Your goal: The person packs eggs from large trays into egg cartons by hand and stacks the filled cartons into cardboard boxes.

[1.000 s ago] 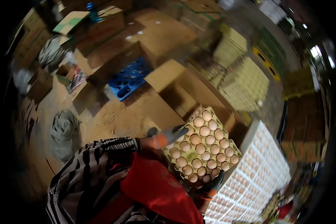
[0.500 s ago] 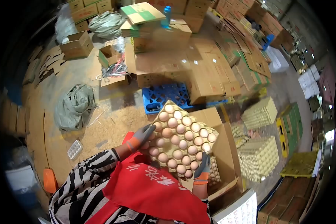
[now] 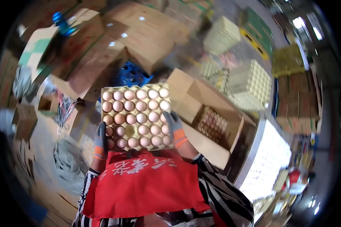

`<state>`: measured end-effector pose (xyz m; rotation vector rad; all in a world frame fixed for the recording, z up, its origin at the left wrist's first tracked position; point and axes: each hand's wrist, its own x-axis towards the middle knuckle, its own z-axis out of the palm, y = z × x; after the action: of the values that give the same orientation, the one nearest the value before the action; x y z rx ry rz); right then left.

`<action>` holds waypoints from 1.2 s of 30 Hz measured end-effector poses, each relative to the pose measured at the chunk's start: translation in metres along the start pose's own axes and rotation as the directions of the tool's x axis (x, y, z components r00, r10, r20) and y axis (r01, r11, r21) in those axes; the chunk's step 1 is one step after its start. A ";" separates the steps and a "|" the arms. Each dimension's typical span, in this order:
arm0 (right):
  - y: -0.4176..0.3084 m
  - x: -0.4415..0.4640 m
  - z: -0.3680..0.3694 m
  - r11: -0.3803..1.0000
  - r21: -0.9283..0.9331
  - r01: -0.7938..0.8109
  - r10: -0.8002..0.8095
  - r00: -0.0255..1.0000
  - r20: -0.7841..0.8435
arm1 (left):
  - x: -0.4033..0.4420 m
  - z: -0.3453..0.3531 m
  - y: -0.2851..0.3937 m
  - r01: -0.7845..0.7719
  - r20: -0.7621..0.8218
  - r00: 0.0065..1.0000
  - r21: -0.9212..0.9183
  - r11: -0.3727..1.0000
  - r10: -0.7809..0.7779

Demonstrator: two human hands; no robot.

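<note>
A pulp tray of eggs (image 3: 135, 118) is held level in front of the red apron, with one cup near its lower middle holding no egg. My left hand (image 3: 100, 142), in a grey and orange glove, grips the tray's left edge. On the right edge, my right hand (image 3: 175, 130) is closed round the rim, its fingertips over the outer eggs. Just right of the tray stands an open cardboard box (image 3: 201, 136), and inside it lies another tray of eggs (image 3: 213, 124).
Right of the box is a brightly lit white surface (image 3: 267, 162). Stacked pulp trays (image 3: 250, 85) stand beyond the box. Large cartons (image 3: 147, 32) and a blue pallet (image 3: 130, 75) are ahead. A grey-green sack (image 3: 70, 162) lies at left. Another person (image 3: 295, 181) shows at far right.
The held tray has turned from tilted to squared up before my body and now sits left of the open box. The second tray inside the box shows more fully. The camera view has rotated.
</note>
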<state>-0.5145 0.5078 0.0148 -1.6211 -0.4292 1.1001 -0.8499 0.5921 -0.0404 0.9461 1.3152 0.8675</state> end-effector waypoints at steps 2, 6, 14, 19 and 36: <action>0.002 -0.006 0.002 1.000 0.001 -0.006 0.006 0.994 -0.105 | 0.011 0.015 0.033 -0.001 0.118 0.993 0.051 0.999 -0.005; 0.023 0.008 0.030 1.000 -0.023 0.007 -0.010 0.987 -0.163 | 0.071 0.011 0.071 -0.045 0.211 0.977 0.229 0.972 -0.005; -0.023 0.098 0.062 0.996 0.014 -0.089 0.090 0.993 -0.072 | 0.160 0.039 0.066 0.104 0.170 0.977 0.167 0.980 -0.132; -0.039 0.241 0.081 0.969 -0.094 -0.230 0.224 0.972 -0.074 | 0.247 0.079 0.046 0.086 0.137 0.985 0.116 0.990 -0.101; 0.105 0.637 0.066 0.951 0.305 -0.041 0.135 0.946 -0.294 | 0.648 0.290 -0.037 -0.063 0.293 0.956 0.297 0.953 -0.028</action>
<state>-0.2722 0.9811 -0.3568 -1.5212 0.0201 0.9019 -0.5148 1.1544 -0.3174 1.2777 1.1986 0.5172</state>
